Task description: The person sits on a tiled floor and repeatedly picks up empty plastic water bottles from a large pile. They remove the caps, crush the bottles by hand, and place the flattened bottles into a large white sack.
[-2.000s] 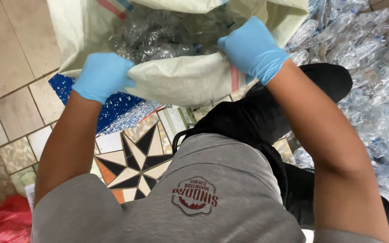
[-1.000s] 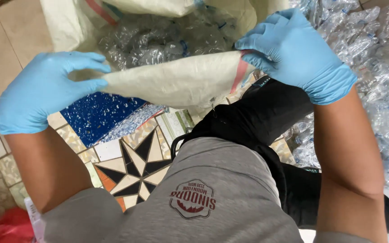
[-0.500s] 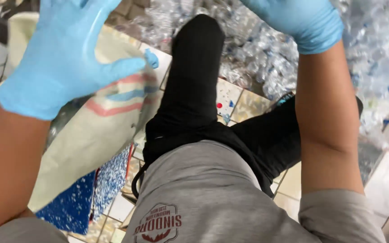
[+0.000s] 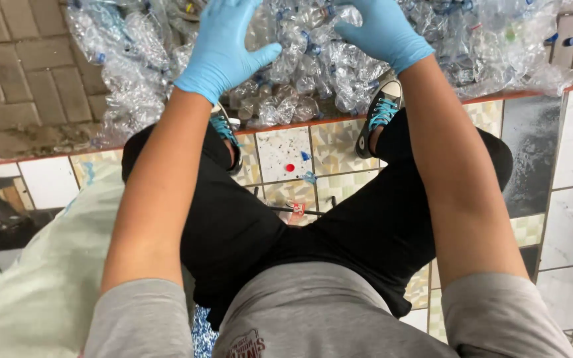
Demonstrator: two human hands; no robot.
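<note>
— Where are the hands sitting relative to the bottle pile (image 4: 313, 73)?
— Both are hovering over its near edge, fingers spreading, gripping nothing; left hand (image 4: 223, 50) and right hand (image 4: 382, 30) equally near.

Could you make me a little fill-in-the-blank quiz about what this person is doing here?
1. Both hands, left and right, wear ____ gloves.
2. They reach into a pile of crushed clear plastic ____.
3. The sneakers have ____ laces.
4. A pale sack lies on the person's ____ side.

Missing words: blue; bottles; blue; left
</note>
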